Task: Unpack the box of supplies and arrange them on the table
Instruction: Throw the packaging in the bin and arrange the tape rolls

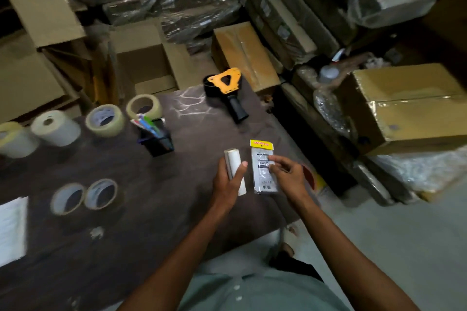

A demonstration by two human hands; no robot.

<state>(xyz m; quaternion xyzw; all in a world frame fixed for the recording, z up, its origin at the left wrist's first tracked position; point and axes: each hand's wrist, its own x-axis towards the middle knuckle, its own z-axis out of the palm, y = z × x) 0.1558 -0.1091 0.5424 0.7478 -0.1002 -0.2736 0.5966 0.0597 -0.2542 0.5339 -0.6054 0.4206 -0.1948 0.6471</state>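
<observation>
My left hand (227, 184) is wrapped around a white roll (233, 161) that stands tilted over the dark table (151, 209). Just right of it lies a clear plastic packet with a yellow header (261, 159), near the table's right edge. My right hand (288, 174) rests its fingertips on that packet, fingers spread. Farther back lies an orange and black tape dispenser (226, 88). A black pen holder with coloured pens (158, 136) stands at the middle. Several tape rolls sit to the left, among them one behind the holder (144, 107) and a pair near the front (86, 195).
White paper rolls (55, 127) stand at the far left, and a white sheet (12, 230) lies at the left edge. Cardboard boxes (409, 106) and plastic-wrapped bundles crowd the floor behind and to the right of the table. An open box (146, 65) sits behind the table.
</observation>
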